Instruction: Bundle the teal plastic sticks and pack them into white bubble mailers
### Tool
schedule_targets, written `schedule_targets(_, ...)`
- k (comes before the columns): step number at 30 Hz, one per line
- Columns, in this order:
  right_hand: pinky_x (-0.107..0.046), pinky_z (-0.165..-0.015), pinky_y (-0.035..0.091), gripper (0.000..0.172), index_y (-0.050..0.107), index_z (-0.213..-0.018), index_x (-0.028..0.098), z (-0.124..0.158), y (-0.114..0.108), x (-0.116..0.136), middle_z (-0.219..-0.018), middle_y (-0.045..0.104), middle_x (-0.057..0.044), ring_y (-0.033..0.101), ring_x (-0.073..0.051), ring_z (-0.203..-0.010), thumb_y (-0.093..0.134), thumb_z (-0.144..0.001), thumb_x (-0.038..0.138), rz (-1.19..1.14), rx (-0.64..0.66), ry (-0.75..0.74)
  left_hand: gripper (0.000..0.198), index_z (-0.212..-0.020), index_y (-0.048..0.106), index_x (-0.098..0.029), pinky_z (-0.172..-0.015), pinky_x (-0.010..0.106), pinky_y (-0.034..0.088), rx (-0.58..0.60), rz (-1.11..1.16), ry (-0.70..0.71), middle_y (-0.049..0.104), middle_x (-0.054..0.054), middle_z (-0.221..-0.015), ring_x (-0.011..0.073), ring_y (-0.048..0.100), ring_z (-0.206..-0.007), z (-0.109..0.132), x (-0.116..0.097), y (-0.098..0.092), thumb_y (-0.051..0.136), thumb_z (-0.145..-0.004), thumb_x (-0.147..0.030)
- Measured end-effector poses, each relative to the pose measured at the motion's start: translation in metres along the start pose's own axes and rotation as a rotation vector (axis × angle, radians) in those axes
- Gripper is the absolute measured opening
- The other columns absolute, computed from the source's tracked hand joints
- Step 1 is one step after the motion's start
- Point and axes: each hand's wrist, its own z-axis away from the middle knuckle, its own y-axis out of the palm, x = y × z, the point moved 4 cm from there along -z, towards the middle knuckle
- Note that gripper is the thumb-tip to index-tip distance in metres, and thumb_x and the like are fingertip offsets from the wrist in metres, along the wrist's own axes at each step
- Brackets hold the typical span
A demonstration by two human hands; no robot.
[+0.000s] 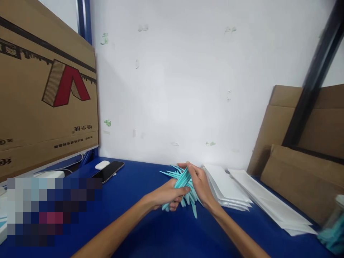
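My left hand (172, 193) is wrapped round a bundle of slim turquoise sticks (183, 178), which slants up to the right. Against the upper end of that bundle rests my right hand (199, 181), its fingers bent over the tips; whether it grips them is hard to tell. More turquoise sticks (194, 209) lie fanned out in a loose pile on the blue table (150, 233), behind and beneath both hands. What exactly the sticks are is too small to make out.
Right of my hands lie stacked white envelopes or sheets (228, 190) and long white ones (271, 204). A clear container with turquoise items (333, 229) stands far right. A phone (111, 170), white case (102, 165) and large carton (48, 89) are left; cardboard (303, 182) leans right.
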Motion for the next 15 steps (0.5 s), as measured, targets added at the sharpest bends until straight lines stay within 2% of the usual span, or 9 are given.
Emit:
schedule_targets(5,-0.043,-0.093,0.048,0.046,0.078,-0.101,0.022,0.0015,0.0031,-0.0063,-0.106,0.076,-0.01,0.068,-0.032,-0.104,0.05,-0.095,0.058,0.011,-0.012,0.004,0.048,-0.085,0.043,-0.023,-0.04,0.017,0.032,-0.017,-0.018,-0.011,0.036,-0.012,-0.051,0.005,0.032,-0.039,-0.0002,0.0026,-0.0016,0.072,-0.078,-0.061)
schedule_targets(7,-0.043,-0.091,0.049,0.042,0.073,-0.112,0.024,0.0014,0.0028,-0.0067,-0.105,0.076,-0.01,0.069,-0.031,-0.103,0.052,-0.094,0.055,0.009,-0.011,0.006,0.048,-0.086,0.045,-0.022,-0.038,0.017,0.03,-0.044,-0.058,0.02,0.037,-0.011,-0.051,0.0049,0.031,-0.038,-0.0019,0.0028,-0.0031,0.07,-0.079,-0.062)
schedule_targets(10,-0.043,-0.09,0.051,0.042,0.058,-0.132,0.028,0.0023,0.0026,-0.005,-0.108,0.075,-0.008,0.07,-0.028,-0.102,0.053,-0.095,0.047,-0.046,-0.016,0.014,0.045,-0.089,0.049,-0.021,-0.036,0.019,0.031,-0.091,-0.181,0.113,0.039,-0.01,-0.051,0.0065,0.034,-0.036,-0.0043,0.001,-0.0046,0.064,-0.082,-0.063)
schedule_targets(15,-0.042,-0.091,0.05,0.034,0.058,-0.122,0.027,0.0027,0.0026,-0.0014,-0.12,0.07,-0.009,0.07,-0.026,-0.099,0.055,-0.092,0.042,-0.201,-0.042,0.057,0.044,-0.085,0.05,-0.02,-0.038,0.021,0.033,-0.151,-0.326,0.233,0.042,-0.008,-0.049,0.0094,0.039,-0.036,-0.0063,-0.0024,-0.0033,0.057,-0.087,-0.064)
